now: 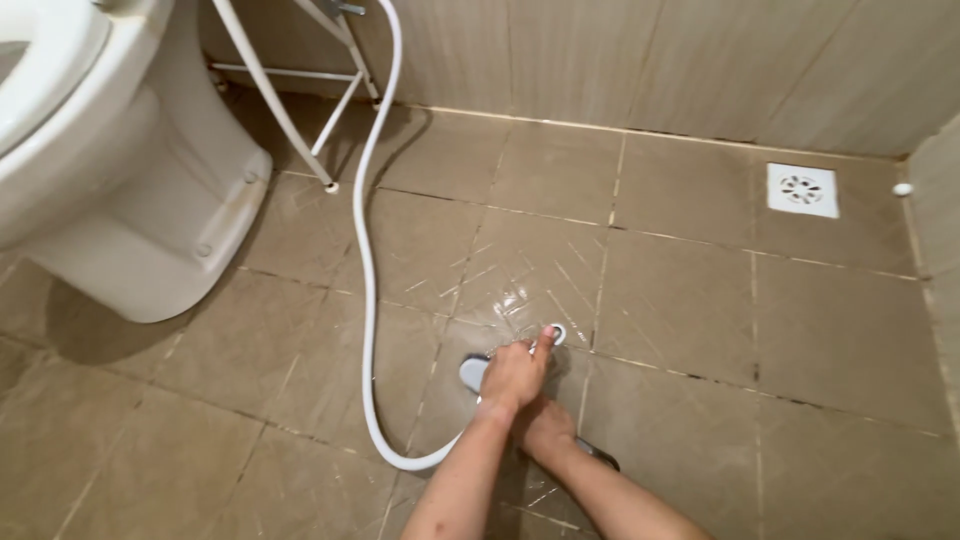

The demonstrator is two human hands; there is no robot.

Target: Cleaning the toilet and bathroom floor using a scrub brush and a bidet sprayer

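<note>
My left hand [515,372] is closed around a white hand sprayer whose round head [556,334] points at the wet floor tiles. A grey part [472,372] shows just left of that hand. The white hose [365,260] runs down from the wall, loops across the floor and comes back toward my hands. My right hand [546,430] is low on the floor right behind the left wrist, fisted over a dark object [600,458] whose end sticks out beside the wrist. The left forearm partly hides its fingers.
A white toilet [120,180] stands at the left. The legs of a white metal rack [300,110] stand by the back wall. A square white floor drain [802,189] sits at the far right, near the tiled wall. Water glistens on the tiles [520,280] ahead of the sprayer.
</note>
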